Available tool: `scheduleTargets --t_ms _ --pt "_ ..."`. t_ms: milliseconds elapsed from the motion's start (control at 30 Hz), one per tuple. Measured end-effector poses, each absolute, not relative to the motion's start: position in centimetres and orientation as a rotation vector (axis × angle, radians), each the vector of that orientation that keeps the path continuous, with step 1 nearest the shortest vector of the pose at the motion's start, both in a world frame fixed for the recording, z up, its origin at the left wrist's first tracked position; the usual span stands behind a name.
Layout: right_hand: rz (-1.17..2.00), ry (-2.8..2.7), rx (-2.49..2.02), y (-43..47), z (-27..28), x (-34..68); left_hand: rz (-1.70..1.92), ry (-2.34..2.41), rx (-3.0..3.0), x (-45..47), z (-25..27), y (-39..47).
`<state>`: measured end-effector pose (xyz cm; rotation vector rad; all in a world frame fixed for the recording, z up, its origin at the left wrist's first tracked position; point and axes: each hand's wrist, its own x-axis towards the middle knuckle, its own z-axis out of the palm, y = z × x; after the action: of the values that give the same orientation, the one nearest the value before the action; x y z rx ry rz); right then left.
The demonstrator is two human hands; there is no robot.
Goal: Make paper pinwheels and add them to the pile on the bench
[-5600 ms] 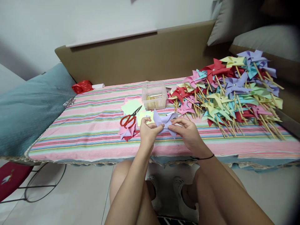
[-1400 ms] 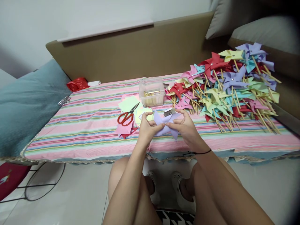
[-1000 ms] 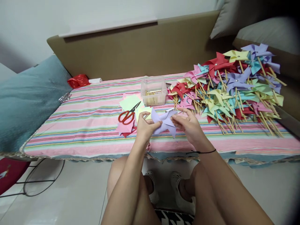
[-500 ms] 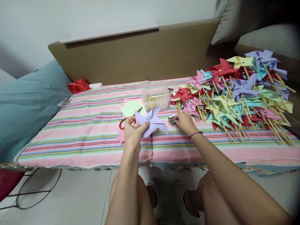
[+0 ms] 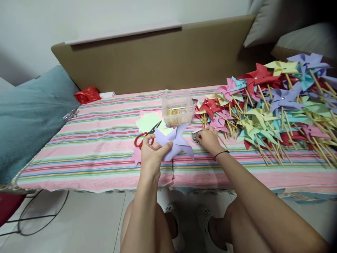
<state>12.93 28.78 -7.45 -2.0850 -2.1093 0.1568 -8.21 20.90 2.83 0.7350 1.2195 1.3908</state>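
Note:
My left hand (image 5: 152, 154) pinches a purple paper pinwheel (image 5: 179, 143) between thumb and fingers, its blades folded in to the middle. No stick shows on it. Over a small heap of shiny metal pins (image 5: 195, 139), my right hand (image 5: 210, 141) has its fingertips bunched together; whatever lies between them is too small to make out. Scissors (image 5: 140, 140) with red handles rest just behind my left hand, partly on pale green paper sheets (image 5: 147, 122). A pink paper piece (image 5: 136, 156) lies left of my left wrist.
A clear plastic box (image 5: 177, 121) holding thin wooden sticks (image 5: 177, 111) stands behind the purple pinwheel. Many finished pinwheels (image 5: 263, 116) on sticks are heaped at the right. A red bag (image 5: 87, 95) lies at the back left of the striped cloth (image 5: 86, 147).
The view has shifted slightly. My left hand and the purple pinwheel have come a little nearer and to the right. My right fingertips stay at the metal pins.

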Motion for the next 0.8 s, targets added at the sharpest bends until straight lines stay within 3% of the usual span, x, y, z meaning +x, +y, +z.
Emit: scheduleTargets --t_ms 800 --pt "0.534 -1.577 -1.860 28.8 -8.0 13.5 1.416 1.265 0.756 -8.1 2.6 21.1"
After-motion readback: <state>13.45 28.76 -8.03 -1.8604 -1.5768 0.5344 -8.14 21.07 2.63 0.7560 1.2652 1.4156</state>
